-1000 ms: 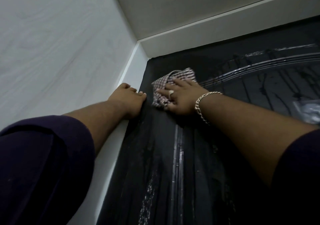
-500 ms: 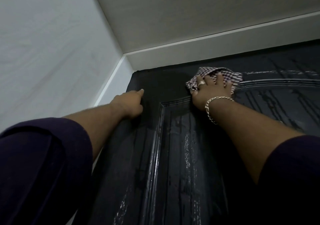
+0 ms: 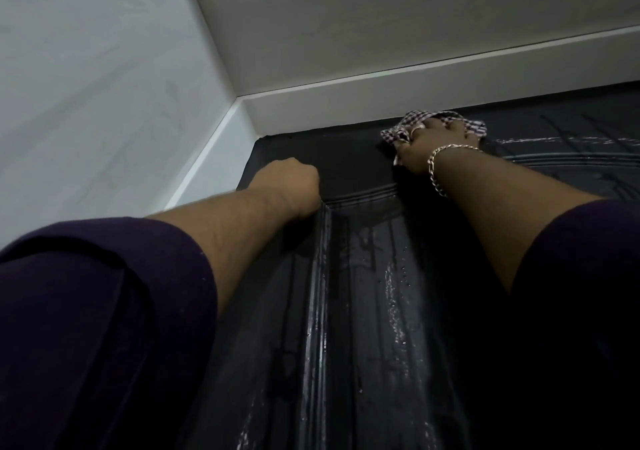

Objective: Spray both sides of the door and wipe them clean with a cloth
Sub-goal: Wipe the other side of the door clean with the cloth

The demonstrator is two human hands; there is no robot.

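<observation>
Fingers of right hand lie spread and slightly bent over a checked cloth, pressing it flat against the door; a ring shows on one finger; cloth bunched, its edges sticking out left and right of the hand and above the fingertips; cloth sits at the very top of the door, touching or just below the pale door frame that runs across above it. A chain bracelet hangs loose round the right wrist; forearm bare, dark sleeve pushed up near the elbow.

Left hand rests against the door near its upper left corner, well apart from the cloth; seen from the back and wrist, knuckles bunched, fingers seemingly curled under, but fingertips are hidden and I cannot tell if they grip anything; left forearm bare, dark sleeve rolled at the elbow.

Door is black and glossy, with raised moulding running down the panel and a curved moulding under the right wrist; wet streaks and droplets glint on the panel below the hands; the strip between the two hands looks dull and matt. White wall at left meets the frame in the corner; pale ceiling above.
</observation>
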